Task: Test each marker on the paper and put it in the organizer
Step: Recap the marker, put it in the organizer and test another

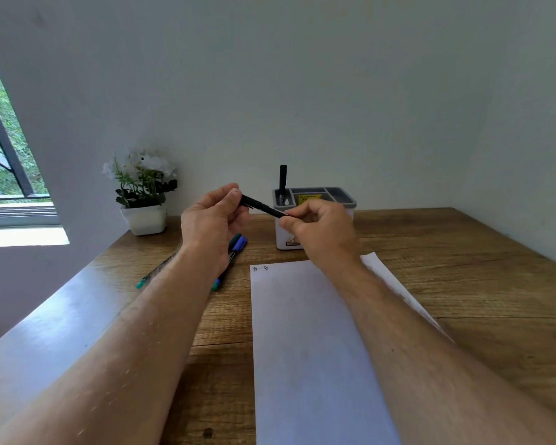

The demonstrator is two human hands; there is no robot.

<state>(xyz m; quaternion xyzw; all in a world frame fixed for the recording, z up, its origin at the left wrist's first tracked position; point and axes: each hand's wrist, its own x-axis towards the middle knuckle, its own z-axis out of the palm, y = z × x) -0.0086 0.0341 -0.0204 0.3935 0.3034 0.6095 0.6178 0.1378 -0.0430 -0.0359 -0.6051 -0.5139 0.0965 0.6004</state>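
A plain pale grey-white painted wall [302, 91] fills the upper view, meeting a second wall on the right. Below runs a brown wood-grain table top [463, 268], its left edge glossy with daylight. At far left a window with a dark metal frame [0, 136] shows green foliage outside — trees, probably. A small white square pot of white artificial-looking flowers [143, 191] stands against the wall

A potted white-flowered plant [142, 191] stands on the wooden table [463, 268] near a window [4, 149].
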